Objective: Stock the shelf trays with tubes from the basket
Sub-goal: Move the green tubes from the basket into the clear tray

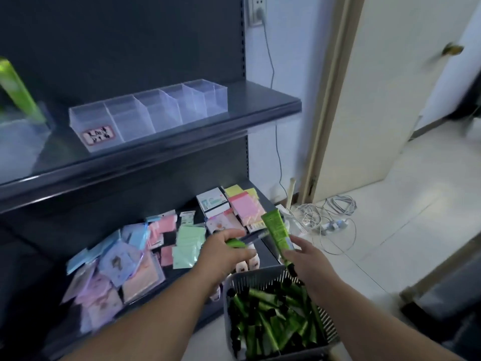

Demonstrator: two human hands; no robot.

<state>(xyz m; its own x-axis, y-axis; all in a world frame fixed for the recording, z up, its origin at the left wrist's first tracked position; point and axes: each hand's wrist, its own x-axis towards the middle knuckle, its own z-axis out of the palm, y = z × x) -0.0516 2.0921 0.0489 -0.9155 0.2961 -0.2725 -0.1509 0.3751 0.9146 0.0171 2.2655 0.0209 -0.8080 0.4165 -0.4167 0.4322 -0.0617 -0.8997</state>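
Observation:
A grey slatted basket (263,278) at the bottom right holds several green tubes (270,321) with black caps. My right hand (308,259) grips one green tube (277,230) that points up and away, above the basket's far rim. My left hand (223,250) is curled round another green tube (235,243), mostly hidden by its fingers. A clear tray (148,113) with several empty compartments stands on the upper dark shelf (263,105). At the far left a second clear tray (18,136) holds an upright green tube (18,89).
The lower shelf (268,256) carries several pastel packets (114,261), sticky-note pads (246,207) and small boxes. White cables and a power strip (335,225) lie on the tiled floor to the right. A door (390,87) stands ajar beyond them.

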